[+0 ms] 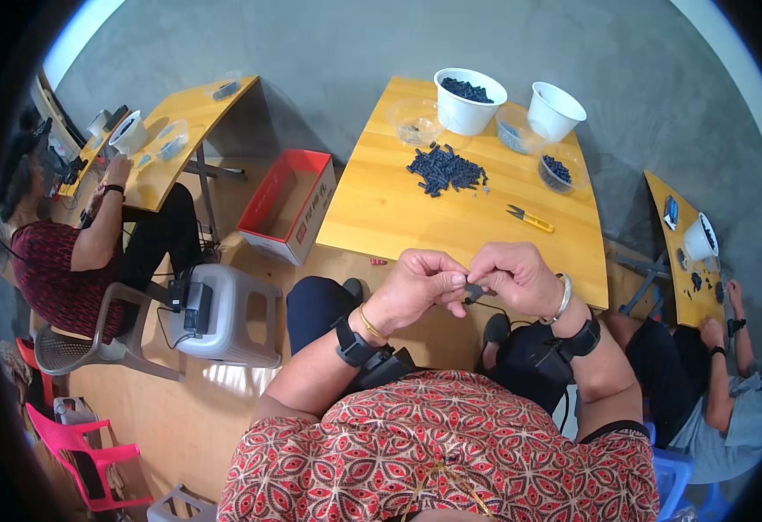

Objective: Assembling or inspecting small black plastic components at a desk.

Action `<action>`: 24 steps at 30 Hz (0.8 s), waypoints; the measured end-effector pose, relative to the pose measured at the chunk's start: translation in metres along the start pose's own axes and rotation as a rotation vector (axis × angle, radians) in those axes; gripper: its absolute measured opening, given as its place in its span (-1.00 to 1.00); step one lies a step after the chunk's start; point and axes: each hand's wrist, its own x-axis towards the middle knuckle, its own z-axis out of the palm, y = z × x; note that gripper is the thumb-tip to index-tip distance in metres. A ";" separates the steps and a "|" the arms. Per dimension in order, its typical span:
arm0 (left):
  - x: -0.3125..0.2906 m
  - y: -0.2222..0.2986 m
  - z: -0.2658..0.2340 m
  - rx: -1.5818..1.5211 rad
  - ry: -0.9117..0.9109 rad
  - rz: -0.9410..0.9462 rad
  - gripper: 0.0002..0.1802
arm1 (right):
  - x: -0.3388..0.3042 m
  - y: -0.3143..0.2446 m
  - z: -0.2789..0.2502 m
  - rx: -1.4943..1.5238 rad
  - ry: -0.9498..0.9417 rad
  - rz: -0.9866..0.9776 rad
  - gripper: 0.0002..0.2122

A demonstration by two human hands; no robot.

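Over the near edge of the yellow table (372,204), my left hand (416,291) and my right hand (516,277) meet fingertip to fingertip. Both pinch one small dark piece (474,291); fingers cover most of it. A heap of short black tube-like pieces (446,170) lies farther back on the tabletop. To the right of the heap rest yellow-handled thread snips (533,219), blades pointing left. Behind it stands a white tub (466,115) filled with similar black pieces. One clear round container (557,174) at the right edge also holds dark pieces.
A second white tub (557,113) and clear containers (412,130) stand at the back. The red-rimmed carton (290,204) and grey stool (229,313) are on the left floor. People work at the left table (185,109) and right table (681,278).
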 end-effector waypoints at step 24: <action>0.010 -0.011 -0.007 -0.128 0.135 0.048 -0.85 | -0.002 0.026 0.012 -0.359 0.290 -0.130 -0.91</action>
